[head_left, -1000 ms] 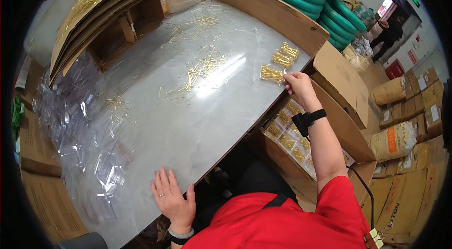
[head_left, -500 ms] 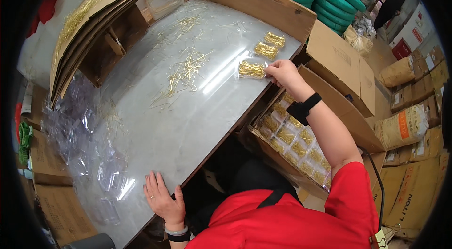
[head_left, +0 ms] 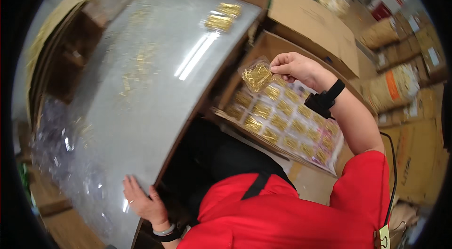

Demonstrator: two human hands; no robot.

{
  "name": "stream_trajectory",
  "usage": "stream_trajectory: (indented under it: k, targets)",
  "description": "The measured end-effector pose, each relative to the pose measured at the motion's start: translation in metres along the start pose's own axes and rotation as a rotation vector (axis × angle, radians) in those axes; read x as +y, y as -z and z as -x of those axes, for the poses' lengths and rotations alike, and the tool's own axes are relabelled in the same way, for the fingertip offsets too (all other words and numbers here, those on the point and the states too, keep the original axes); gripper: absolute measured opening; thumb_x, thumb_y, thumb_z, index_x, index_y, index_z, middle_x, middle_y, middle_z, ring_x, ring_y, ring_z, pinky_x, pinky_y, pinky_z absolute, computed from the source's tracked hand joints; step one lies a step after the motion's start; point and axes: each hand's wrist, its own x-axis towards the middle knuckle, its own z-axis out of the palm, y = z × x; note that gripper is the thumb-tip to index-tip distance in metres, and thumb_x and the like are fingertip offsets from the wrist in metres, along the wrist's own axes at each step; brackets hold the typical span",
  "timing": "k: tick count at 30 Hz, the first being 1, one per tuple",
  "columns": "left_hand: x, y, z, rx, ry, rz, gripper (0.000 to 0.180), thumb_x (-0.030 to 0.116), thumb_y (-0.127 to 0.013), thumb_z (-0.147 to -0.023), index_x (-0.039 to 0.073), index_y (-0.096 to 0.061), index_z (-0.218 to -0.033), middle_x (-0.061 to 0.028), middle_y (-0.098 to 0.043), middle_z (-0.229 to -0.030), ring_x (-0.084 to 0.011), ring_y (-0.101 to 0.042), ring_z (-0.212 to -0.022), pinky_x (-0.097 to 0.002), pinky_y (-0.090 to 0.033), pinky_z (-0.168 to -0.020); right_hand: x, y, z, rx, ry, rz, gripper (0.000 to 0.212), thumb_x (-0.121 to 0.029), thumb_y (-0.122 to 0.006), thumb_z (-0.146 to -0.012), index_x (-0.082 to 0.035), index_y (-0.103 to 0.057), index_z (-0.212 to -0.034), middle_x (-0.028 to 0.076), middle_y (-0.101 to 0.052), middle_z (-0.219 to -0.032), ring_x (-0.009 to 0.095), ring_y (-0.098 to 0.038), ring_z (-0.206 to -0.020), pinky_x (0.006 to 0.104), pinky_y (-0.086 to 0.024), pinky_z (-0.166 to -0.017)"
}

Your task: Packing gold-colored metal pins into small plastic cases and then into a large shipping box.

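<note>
- Right hand [head_left: 299, 69]: thumb and fingers pinch the edge of a clear packet [head_left: 257, 76] of gold wire pieces, held tilted above the carton [head_left: 269, 42].
- Beneath: filled packets [head_left: 253, 124] in rows.
- Left hand [head_left: 148, 207]: flat on the worktop [head_left: 155, 108], thumb apart.
- Farther off: two more filled packets [head_left: 219, 22] on the worktop.
- The step looks like carrying to the carton; placing would call for levelling the packet over a gap, then letting go.

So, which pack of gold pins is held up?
The clear pack in the right hand's grip, over the carton; two other packs lie on the table, the rest in the carton.
</note>
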Motion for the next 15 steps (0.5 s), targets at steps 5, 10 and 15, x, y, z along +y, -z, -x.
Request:
stream_trajectory:
  k: [5, 10, 15]
  targets:
    - [-0.013, -0.004, 0.006, 0.010, -0.014, -0.036, 0.063, 0.048, -0.040, -0.107, -0.003, -0.051, -0.143, -0.0237, -0.051, -0.147, -0.0416, -0.046, -0.136, -0.0480, -0.036, -0.113, 0.112, 0.085, 0.075, 0.044, -0.154, 0.111, 0.006, -0.014, -0.068, -0.097, -0.008, -0.066, -0.097, -0.007, -0.061, -0.080, 0.002, -0.051, -0.068, 0.0206, -0.042, -0.062]
    - [-0.017, -0.009, 0.001, 0.023, -0.039, -0.089, 0.059, 0.044, -0.037, -0.109, 0.000, -0.049, -0.146, -0.0209, -0.051, -0.148, -0.0386, -0.047, -0.137, -0.0446, -0.038, -0.113, 0.205, 0.146, 0.157, 0.054, -0.339, 0.274, 0.005, -0.009, -0.069, -0.094, -0.005, -0.067, -0.091, -0.005, -0.061, -0.077, 0.005, -0.052, -0.067, 0.0231, -0.045, -0.062]
    - [-0.027, -0.012, 0.000, 0.030, -0.063, -0.115, 0.060, 0.045, -0.035, -0.109, 0.000, -0.049, -0.146, -0.0214, -0.051, -0.148, -0.0391, -0.049, -0.135, -0.0450, -0.039, -0.112, 0.273, 0.161, 0.192, -0.022, -0.497, 0.502, 0.006, -0.007, -0.075, -0.085, -0.004, -0.070, -0.085, 0.001, -0.068, -0.075, 0.010, -0.063, -0.073, 0.0296, -0.051, -0.067]
